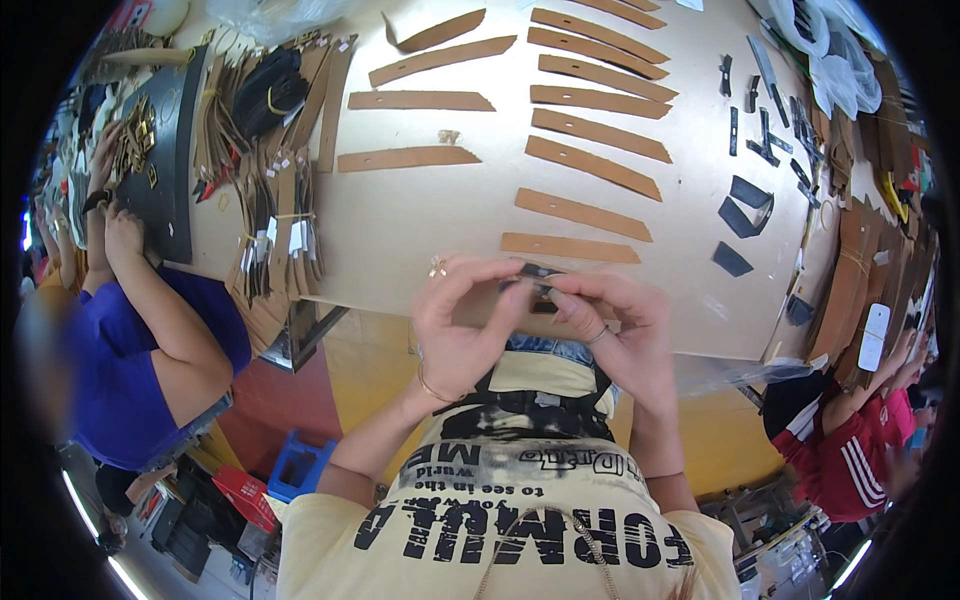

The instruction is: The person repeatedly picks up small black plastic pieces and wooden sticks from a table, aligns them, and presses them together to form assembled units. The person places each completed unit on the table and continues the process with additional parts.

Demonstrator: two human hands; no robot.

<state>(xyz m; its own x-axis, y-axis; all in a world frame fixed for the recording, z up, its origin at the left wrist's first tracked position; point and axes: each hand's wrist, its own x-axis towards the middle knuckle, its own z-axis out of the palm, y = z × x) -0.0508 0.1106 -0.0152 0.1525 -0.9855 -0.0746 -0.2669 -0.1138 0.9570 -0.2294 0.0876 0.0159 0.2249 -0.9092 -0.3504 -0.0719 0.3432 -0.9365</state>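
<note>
My left hand (458, 325) and my right hand (628, 325) meet at the table's near edge, fingers pinched together. Between their fingertips is a small black strip (538, 270), bent or folded; the fingers hide much of it. Just beyond lies the nearest of several tan leather straps (575, 247), pointed at one end and slotted near the other, in a column up the table. To their left, more tan straps (410, 158) are spread out. Short black strips (734, 130) and wider black pieces (733, 259) are scattered at the right.
Bundles of tied brown and black straps (285, 215) lie on the left side of the table. A person in blue (160, 350) works there over brass-coloured buckles (135, 140) on a dark board (178, 160). Brown straps (845, 270) are heaped at right, near a person in red (845, 460).
</note>
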